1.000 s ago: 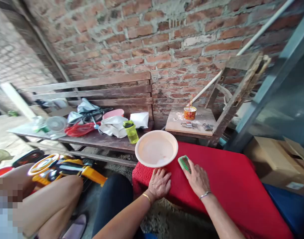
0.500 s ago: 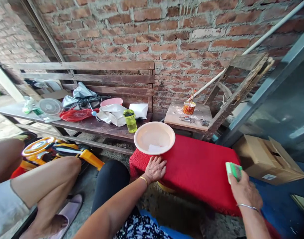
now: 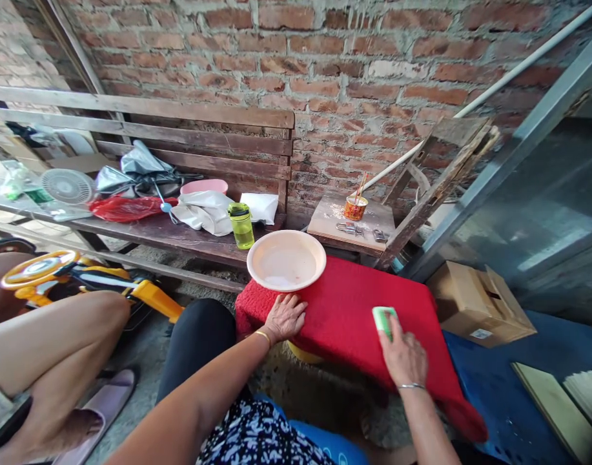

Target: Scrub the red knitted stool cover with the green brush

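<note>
Scrubber [image 3: 381,318] gripped at far end of our right hand [image 3: 406,356], long axis unclear; left hand [image 3: 283,320], fingers loosely open on cloth [image 3: 348,303], nearer basin [image 3: 257,276].

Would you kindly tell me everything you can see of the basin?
The basin is round, pale pinkish-cream and looks like plastic, with a wide rim. It sits upright at the left end of the red cloth, holding what looks like clear water; a whitish patch inside is too unclear to name. The left hand lies close at its near side, perhaps touching.
</note>
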`<action>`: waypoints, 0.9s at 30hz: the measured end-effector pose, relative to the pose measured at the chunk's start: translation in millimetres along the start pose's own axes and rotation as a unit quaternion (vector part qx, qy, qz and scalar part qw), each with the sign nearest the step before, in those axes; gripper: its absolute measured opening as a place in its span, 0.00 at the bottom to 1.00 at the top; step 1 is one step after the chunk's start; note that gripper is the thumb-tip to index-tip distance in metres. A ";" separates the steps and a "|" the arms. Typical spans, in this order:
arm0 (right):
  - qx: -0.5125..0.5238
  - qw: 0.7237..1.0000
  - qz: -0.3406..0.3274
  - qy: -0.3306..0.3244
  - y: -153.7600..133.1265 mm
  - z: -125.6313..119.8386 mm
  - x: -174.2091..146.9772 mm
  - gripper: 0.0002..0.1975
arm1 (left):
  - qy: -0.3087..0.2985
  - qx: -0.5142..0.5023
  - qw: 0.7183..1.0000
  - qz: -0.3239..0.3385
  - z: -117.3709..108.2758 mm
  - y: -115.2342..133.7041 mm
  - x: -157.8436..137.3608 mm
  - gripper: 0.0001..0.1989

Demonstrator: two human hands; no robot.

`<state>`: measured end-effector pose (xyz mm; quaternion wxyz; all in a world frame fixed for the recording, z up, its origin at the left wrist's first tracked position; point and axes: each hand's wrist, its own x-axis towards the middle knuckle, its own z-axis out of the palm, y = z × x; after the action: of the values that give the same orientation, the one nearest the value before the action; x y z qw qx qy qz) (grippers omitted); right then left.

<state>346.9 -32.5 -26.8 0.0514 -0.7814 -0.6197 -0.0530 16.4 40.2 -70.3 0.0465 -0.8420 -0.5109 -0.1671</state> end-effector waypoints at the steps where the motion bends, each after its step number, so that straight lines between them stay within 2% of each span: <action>1: -0.013 0.998 0.064 -0.009 24.6 -2.2 1.3 0.34 | 0.004 0.001 1.000 0.002 1.5 -0.5 -0.1 0.16; 4: -0.038 0.970 0.237 -0.028 83.3 -11.2 -2.0 0.39 | 0.014 0.004 1.000 0.007 3.9 -1.0 -0.5 0.16; 6: -0.039 0.954 0.295 -0.022 100.7 -18.0 -8.2 0.40 | 0.014 0.002 1.000 0.011 3.2 -0.6 -0.5 0.16; 7: -0.043 0.953 0.301 -0.014 101.0 -20.8 -11.9 0.41 | 0.013 0.000 1.000 0.012 2.3 -0.3 -0.4 0.16; 9: -0.044 0.968 0.249 0.006 83.8 -23.6 -20.1 0.39 | 0.012 -0.005 1.000 0.013 0.2 0.2 -0.3 0.16; 12: -0.024 0.997 0.056 0.049 22.4 -17.2 -35.1 0.33 | 0.013 -0.011 1.000 0.013 -2.1 0.8 0.2 0.16; 15: -0.009 0.989 -0.120 0.086 -47.4 -0.1 -52.0 0.26 | 0.012 -0.010 1.000 0.010 -3.0 1.6 1.1 0.16; 17: -0.013 0.979 -0.174 0.108 -76.0 10.6 -60.5 0.24 | 0.010 -0.008 1.000 0.009 -3.3 2.1 1.7 0.15; 19: -0.016 0.979 -0.176 0.104 -80.0 15.4 -63.5 0.24 | 0.009 -0.009 1.000 0.009 -3.2 2.4 2.0 0.15; 21: -0.024 0.988 -0.135 0.076 -59.7 12.4 -60.9 0.24 | 0.009 -0.013 1.000 0.010 -2.6 2.3 2.2 0.15; 23: -0.046 0.997 -0.051 0.042 -22.4 3.3 -55.4 0.27 | 0.012 -0.020 1.000 0.009 -1.4 2.0 2.2 0.16; 25: -0.063 0.995 0.075 0.011 20.4 -7.8 -50.3 0.31 | 0.014 -0.025 1.000 0.008 0.0 1.8 2.2 0.16; 27: -0.060 0.977 0.205 -0.015 56.2 -16.9 -46.3 0.35 | 0.015 -0.027 0.999 0.006 1.0 2.1 2.4 0.16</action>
<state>390.8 -92.3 -17.7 0.0055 -0.8942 -0.4427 -0.0668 19.5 41.5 -70.3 0.0323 -0.8432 -0.5004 -0.1937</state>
